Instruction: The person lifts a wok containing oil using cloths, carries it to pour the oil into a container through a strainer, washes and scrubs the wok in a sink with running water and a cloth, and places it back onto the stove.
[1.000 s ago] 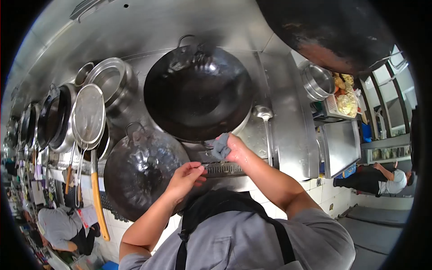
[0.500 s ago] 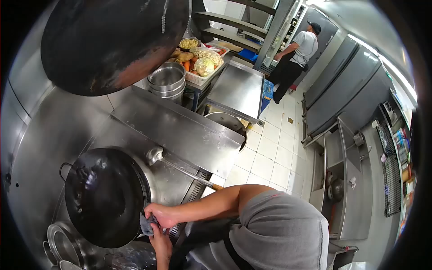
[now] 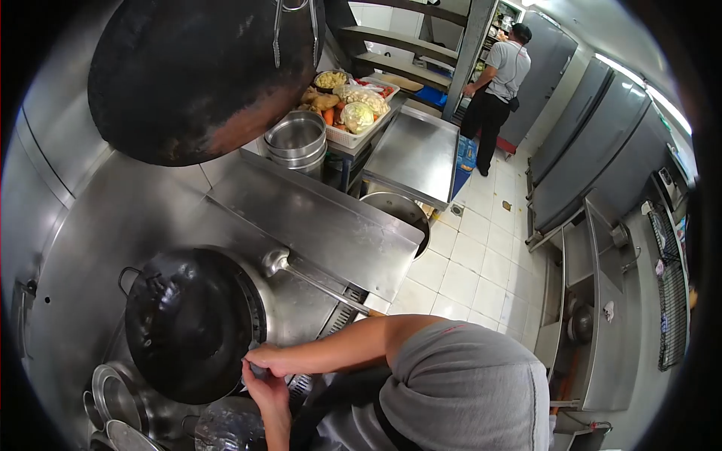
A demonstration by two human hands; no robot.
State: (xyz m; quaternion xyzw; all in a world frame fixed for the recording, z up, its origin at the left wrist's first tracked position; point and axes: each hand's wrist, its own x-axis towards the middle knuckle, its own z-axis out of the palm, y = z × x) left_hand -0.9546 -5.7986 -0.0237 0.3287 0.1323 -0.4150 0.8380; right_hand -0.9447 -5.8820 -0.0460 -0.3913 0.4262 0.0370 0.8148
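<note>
My right hand (image 3: 271, 359) is closed around a grey cloth (image 3: 258, 370), most of which the fingers hide. Just below it, my left hand (image 3: 265, 391) meets the same cloth with its fingers bent in. Both hands are at the near right edge of a large black wok (image 3: 192, 327), which rests on the steel range. Partly hidden under the left arm's side lies a second wok (image 3: 229, 428). A long ladle (image 3: 308, 279) lies on the steel beyond my right forearm.
Another wok (image 3: 203, 83) hangs at the upper left. Steel pots (image 3: 295, 135) and a basket of vegetables (image 3: 347, 137) stand past the counter ledge (image 3: 331, 218). A co-worker (image 3: 498, 86) stands near the tall grey cabinets (image 3: 594, 143). Strainers and pans lie at the lower left.
The view has swung to the right since the first frame. My hands, apart then, have come together at the cloth. The co-worker's head and arm have shifted slightly.
</note>
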